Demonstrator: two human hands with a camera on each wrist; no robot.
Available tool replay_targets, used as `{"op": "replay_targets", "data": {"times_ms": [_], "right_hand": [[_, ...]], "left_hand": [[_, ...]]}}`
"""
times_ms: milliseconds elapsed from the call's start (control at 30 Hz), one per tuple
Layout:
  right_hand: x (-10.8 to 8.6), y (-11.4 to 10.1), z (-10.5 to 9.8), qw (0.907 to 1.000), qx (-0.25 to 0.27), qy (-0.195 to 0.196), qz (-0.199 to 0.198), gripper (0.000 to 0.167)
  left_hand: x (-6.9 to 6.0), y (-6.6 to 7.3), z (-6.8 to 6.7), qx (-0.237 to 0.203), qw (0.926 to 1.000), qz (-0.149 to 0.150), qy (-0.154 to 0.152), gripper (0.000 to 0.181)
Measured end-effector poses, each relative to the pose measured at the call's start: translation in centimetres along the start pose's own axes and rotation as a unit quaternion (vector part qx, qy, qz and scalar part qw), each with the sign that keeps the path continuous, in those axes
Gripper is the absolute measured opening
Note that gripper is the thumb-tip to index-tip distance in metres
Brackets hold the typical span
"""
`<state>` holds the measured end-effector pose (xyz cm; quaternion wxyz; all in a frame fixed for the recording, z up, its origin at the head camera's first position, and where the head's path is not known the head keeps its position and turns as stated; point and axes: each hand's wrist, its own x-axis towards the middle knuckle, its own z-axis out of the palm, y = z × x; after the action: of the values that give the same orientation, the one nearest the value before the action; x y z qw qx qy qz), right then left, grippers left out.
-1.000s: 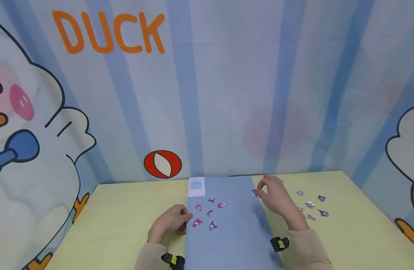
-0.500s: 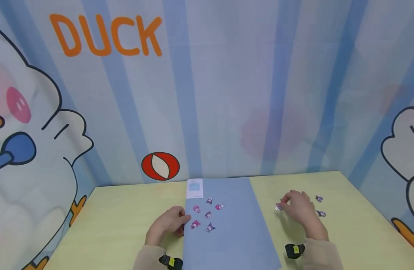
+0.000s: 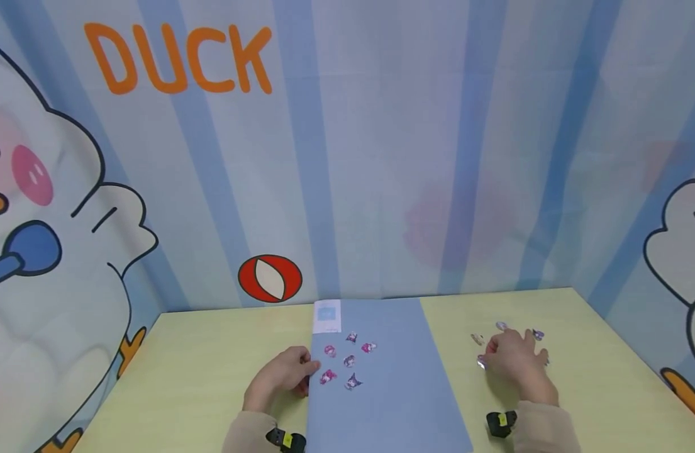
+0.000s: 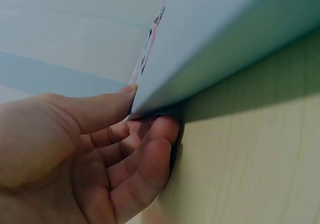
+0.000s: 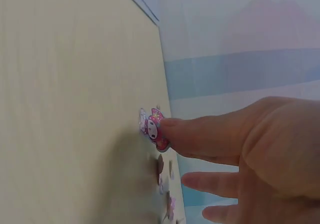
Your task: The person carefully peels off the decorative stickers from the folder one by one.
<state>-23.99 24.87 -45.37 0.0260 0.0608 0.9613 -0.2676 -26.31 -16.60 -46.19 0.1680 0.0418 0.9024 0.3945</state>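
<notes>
My left hand (image 3: pixel 283 371) grips the left edge of a flat blue board (image 3: pixel 392 390), thumb on top and fingers curled underneath. In the left wrist view the board (image 4: pixel 215 28) rises slightly off the table at that edge. Several small cartoon stickers (image 3: pixel 349 361) lie on its left half. My right hand (image 3: pixel 517 358) is over the table right of the board. Between its thumb and fingers it pinches a pink cartoon sticker (image 5: pixel 152 126), seen best in the right wrist view; the index finger is hidden there. Other loose stickers (image 3: pixel 477 339) lie around this hand, some partly covered by it.
A white label (image 3: pixel 327 316) marks the board's top left corner. The pale yellow table (image 3: pixel 211 365) ends at a striped fabric backdrop (image 3: pixel 381 157) with duck drawings. Black wrist cameras (image 3: pixel 501 423) sit at both cuffs.
My right hand has moved right, from above the board's upper right edge to the loose stickers, still pinching a sticker. The left hand has stayed at the board's edge.
</notes>
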Motion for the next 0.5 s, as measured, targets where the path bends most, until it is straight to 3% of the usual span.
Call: {"op": "replay_targets", "data": {"times_ms": [233, 500], "right_hand": [[0.05, 0.39, 0.45, 0.9994, -0.033, 0.001, 0.013, 0.017], [0.33, 0.47, 0.56, 0.9995, -0.023, 0.009, 0.017, 0.016]], "left_hand": [[-0.14, -0.10, 0.19, -0.010, 0.9999, 0.009, -0.007, 0.017], [-0.10, -0.20, -0.03, -0.008, 0.9999, 0.007, -0.002, 0.017]]}}
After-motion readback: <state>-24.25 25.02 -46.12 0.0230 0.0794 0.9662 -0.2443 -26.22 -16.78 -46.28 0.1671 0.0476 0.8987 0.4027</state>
